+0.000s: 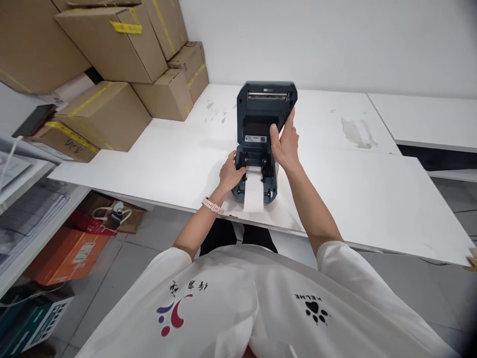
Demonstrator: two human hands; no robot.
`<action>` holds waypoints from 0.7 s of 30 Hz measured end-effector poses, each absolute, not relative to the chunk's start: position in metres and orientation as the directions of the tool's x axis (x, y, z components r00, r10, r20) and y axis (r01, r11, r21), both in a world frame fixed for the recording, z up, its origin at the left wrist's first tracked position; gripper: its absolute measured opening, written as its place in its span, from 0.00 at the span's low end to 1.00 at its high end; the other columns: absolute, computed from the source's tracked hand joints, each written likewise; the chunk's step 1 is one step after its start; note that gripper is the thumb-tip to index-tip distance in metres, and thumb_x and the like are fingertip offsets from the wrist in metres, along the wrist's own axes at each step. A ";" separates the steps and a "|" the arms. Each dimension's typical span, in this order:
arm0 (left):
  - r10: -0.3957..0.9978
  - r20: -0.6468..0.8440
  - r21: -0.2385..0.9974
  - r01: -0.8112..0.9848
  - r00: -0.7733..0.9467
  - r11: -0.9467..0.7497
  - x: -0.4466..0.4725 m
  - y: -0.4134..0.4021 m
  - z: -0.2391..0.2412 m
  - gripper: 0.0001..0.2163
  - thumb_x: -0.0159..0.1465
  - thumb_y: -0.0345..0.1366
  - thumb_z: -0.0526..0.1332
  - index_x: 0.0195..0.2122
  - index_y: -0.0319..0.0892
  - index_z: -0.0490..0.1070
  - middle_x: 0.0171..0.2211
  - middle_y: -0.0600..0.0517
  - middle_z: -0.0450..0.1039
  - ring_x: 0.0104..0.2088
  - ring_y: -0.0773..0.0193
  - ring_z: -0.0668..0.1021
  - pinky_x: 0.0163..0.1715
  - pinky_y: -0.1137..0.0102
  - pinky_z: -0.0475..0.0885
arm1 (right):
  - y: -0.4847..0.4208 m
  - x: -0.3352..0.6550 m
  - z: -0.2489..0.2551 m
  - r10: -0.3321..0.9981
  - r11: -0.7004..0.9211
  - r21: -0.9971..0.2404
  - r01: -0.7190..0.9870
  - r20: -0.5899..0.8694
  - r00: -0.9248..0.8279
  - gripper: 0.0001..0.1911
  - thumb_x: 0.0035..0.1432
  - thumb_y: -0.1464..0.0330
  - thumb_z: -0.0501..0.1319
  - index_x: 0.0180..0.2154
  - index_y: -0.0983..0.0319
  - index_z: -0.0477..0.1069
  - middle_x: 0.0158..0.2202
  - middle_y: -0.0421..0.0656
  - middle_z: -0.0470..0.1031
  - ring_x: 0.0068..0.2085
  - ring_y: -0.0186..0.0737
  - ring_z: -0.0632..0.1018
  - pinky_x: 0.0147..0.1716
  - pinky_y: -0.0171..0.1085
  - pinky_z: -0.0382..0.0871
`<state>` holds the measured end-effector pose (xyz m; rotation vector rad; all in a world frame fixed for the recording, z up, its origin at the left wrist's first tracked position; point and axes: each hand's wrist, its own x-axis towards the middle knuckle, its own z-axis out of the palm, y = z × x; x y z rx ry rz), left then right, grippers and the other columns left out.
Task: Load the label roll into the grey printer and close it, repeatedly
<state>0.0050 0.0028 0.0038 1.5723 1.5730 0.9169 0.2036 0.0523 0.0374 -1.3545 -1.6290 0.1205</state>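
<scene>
A dark blue-grey label printer [257,149] stands on the white table [354,184] with its lid [266,107] swung up and open. A white strip of label paper [254,191] runs out of its front toward the table edge. My left hand [231,173] rests at the printer's left side, fingers curled against the paper bay, thumb on the paper's edge. My right hand [285,141] holds the right edge of the raised lid, thumb inside, fingers behind it. A pale watch band sits on my left wrist.
Stacked cardboard boxes [112,74] with yellow tape fill the table's far left. A shelf [26,199] with papers stands on the left, an orange box [65,253] and a bag [115,214] on the floor below. A second white table [428,119] adjoins at right.
</scene>
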 end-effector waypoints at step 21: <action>0.996 0.081 0.871 0.489 -0.044 -0.049 0.005 0.006 -0.006 0.34 0.54 0.25 0.57 0.64 0.49 0.67 0.58 0.50 0.77 0.58 0.49 0.78 0.60 0.53 0.69 | 0.012 0.233 0.056 0.680 0.457 -0.798 0.393 0.029 -0.733 0.24 0.60 0.56 0.66 0.55 0.56 0.74 0.55 0.46 0.80 0.51 0.48 0.80 0.49 0.46 0.74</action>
